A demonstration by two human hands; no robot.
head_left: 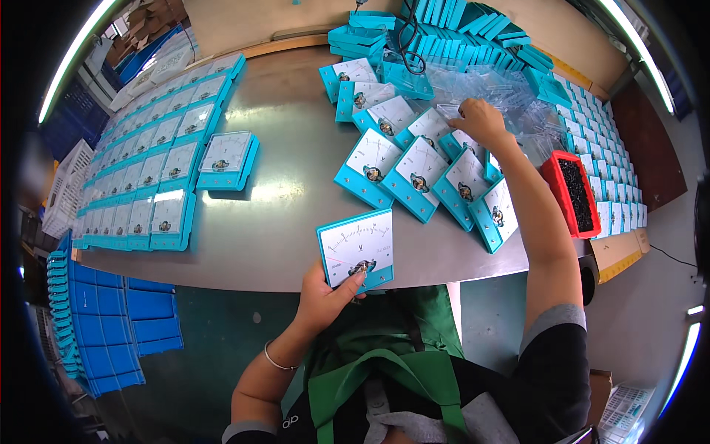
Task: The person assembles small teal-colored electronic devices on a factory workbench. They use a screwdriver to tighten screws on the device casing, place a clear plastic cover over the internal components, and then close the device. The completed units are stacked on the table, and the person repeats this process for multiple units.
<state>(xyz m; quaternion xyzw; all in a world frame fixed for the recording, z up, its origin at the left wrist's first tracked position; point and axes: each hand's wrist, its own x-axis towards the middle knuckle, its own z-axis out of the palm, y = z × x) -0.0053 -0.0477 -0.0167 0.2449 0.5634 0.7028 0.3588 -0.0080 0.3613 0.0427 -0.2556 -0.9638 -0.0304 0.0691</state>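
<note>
The left hand [325, 292] pinches a blue meter [356, 251] by its bottom edge, thumb near the little knob, holding it up just over the near edge of the table [288, 148]; the right hand [479, 120] is stretched far out, fingers curled down on the clear covers [492, 92] past a row of open meters [425, 174]. I think this is the step of fetching a cover for the meter in hand; next the right hand must grip just one cover and bring it back. The meter sits close to the body, well apart from the right hand. A red tray [571, 192] of small black bits is at the right; done meters [159, 166] lie in rows at the left.
</note>
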